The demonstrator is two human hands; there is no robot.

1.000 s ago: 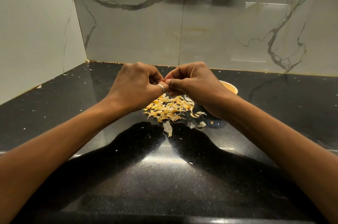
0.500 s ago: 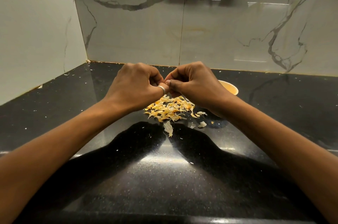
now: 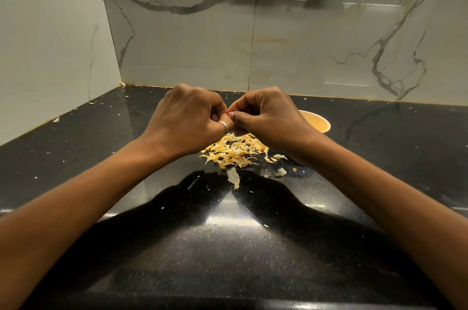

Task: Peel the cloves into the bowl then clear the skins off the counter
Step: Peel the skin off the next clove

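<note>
Hardly anything has shifted: left hand (image 3: 184, 119) and right hand (image 3: 268, 117) stay together, each grip pinched on a small pale clove (image 3: 231, 114), mostly hidden, above papery yellow skins (image 3: 235, 153). The round yellow bowl (image 3: 316, 124) sits just behind the nearer right hand, toward the back edge of the black surface (image 3: 228, 246).

A loose heap of yellowish papery skins (image 3: 235, 153) is spread on the glossy black speckled surface (image 3: 228, 246), just beside an upright pale yellow round bowl (image 3: 317, 124); a small pale clove (image 3: 230, 114) is pinched above, mostly hidden
</note>
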